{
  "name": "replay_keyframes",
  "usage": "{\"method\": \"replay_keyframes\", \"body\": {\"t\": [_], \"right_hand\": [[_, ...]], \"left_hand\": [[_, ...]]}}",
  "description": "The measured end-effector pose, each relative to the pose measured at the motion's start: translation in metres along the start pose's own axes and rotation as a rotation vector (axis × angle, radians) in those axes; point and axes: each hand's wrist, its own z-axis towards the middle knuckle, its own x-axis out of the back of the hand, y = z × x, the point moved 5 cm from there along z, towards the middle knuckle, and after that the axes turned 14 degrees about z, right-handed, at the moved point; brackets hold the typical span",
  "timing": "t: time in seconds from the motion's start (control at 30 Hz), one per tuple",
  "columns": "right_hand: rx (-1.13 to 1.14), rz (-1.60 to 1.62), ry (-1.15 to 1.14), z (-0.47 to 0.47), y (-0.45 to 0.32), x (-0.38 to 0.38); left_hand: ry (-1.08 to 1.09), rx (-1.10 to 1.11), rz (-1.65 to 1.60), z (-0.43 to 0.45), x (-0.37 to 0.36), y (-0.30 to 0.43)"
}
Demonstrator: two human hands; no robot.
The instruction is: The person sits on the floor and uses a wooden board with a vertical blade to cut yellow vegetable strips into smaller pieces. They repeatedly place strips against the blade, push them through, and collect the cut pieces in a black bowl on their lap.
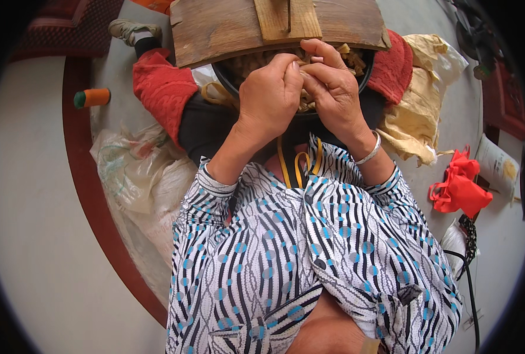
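My left hand (269, 97) and my right hand (338, 88) meet at the fingertips over a dark round basin (368, 73) between my knees. Pinched between thumbs and fingers is a small tan strip (303, 67), mostly covered by them. More tan folded pieces (353, 59) fill the basin behind and below my hands. Across its far side lies a worn wooden board (213, 33), topped by a paler plank (273, 24). From that plank a thin dark metal spike (289, 15) sticks up, just beyond my right fingers.
An orange thread spool (95, 98) with a green end lies on the floor at left. Plastic sacks (129, 163) sit beside my left leg. At right are a crumpled yellowish sack (410, 115), a red cloth bag (461, 188), a whitish cylinder (496, 161) and a black cable (471, 283).
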Motion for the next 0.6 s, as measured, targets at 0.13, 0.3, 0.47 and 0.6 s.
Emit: {"method": "replay_keyframes", "body": {"t": [0.13,0.3,0.47,0.6], "right_hand": [[-0.062,0.248,0.197,0.01,0.004,0.017],[-0.263,0.741,0.221,0.006,0.029,0.024],[-0.11,0.296,0.051,0.016,0.006,0.036],[-0.107,0.009,-0.355,0.023,-0.019,0.019]], "left_hand": [[-0.191,0.279,-0.576,-0.009,-0.016,-0.021],[0.051,-0.088,-0.008,-0.033,0.008,-0.019],[0.228,-0.355,0.548,-0.033,0.022,-0.006],[0.23,-0.495,0.466,-0.027,0.021,0.006]]}}
